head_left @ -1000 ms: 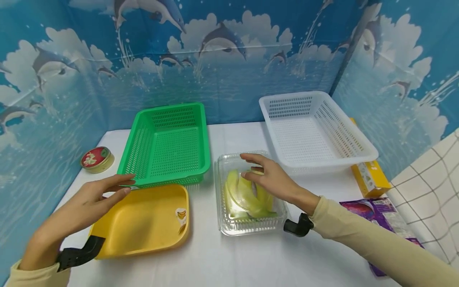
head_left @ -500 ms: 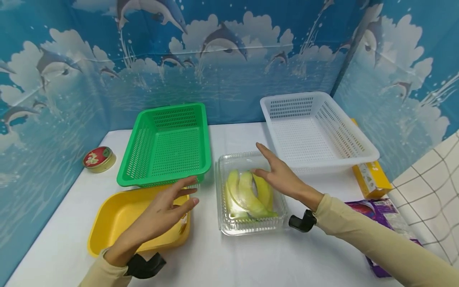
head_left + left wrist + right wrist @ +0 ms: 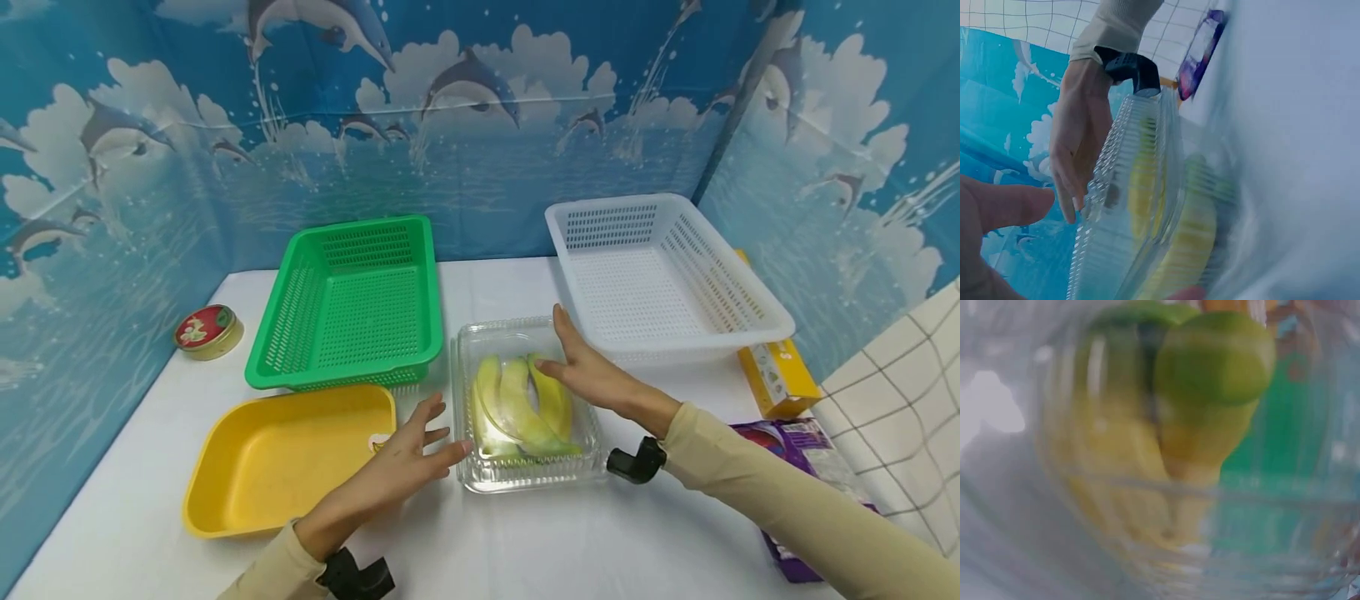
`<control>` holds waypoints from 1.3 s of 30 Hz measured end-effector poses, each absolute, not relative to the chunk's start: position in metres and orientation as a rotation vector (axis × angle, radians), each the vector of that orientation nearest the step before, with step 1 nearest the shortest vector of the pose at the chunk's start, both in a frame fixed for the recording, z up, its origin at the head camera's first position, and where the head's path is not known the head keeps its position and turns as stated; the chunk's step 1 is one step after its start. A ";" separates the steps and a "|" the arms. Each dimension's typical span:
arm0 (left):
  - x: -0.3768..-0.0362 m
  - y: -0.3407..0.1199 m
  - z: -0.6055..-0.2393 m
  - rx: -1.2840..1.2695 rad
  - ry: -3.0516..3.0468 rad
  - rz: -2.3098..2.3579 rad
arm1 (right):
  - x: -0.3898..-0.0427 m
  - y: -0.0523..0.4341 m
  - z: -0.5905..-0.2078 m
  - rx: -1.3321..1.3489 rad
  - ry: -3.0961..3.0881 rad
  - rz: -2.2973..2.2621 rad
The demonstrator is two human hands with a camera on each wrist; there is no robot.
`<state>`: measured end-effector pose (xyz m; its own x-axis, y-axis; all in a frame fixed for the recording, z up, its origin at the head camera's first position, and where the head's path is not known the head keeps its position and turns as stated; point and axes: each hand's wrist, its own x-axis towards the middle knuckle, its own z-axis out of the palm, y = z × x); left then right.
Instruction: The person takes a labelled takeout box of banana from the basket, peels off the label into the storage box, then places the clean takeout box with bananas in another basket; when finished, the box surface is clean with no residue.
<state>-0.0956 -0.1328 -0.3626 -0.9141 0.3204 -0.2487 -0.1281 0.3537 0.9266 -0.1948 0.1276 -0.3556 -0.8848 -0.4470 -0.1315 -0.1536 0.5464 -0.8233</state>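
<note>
A clear plastic clamshell box point(image 3: 506, 337) stands on the white cloth, its lid down. Several yellow bananas with green ends point(image 3: 517, 404) lie inside. My left hand point(image 3: 397, 471) is at the box's left side, fingers spread; whether the fingertips touch it, I cannot tell. Over the right side of the box my right hand point(image 3: 600, 379) extends with straight fingers, gripping nothing. In the left wrist view the left thumb point(image 3: 1019, 203) is on the near side, with the right hand point(image 3: 1082, 137) across the box. Blurred bananas point(image 3: 1129, 450) show through plastic in the right wrist view.
A yellow tub point(image 3: 277, 458) is left of the box, with a green basket point(image 3: 371, 312) behind it and a red-lidded tin point(image 3: 208, 332) farther left. A white basket point(image 3: 645, 292) stands back right, beside a yellow carton point(image 3: 780, 379) and purple packets point(image 3: 806, 450).
My left hand has moved right, from above the yellow tub to the left side of the box. The right hand has shifted slightly right and its fingers have straightened.
</note>
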 end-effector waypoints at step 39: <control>-0.105 -0.137 -0.357 0.178 2.009 1.766 | -0.193 0.145 -0.337 -0.242 2.164 -1.399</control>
<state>-0.1048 -0.1373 -0.3573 -0.8875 0.3872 -0.2500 -0.1983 0.1690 0.9655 -0.1935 0.1451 -0.3371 -0.8343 -0.4292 -0.3460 0.1392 0.4432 -0.8855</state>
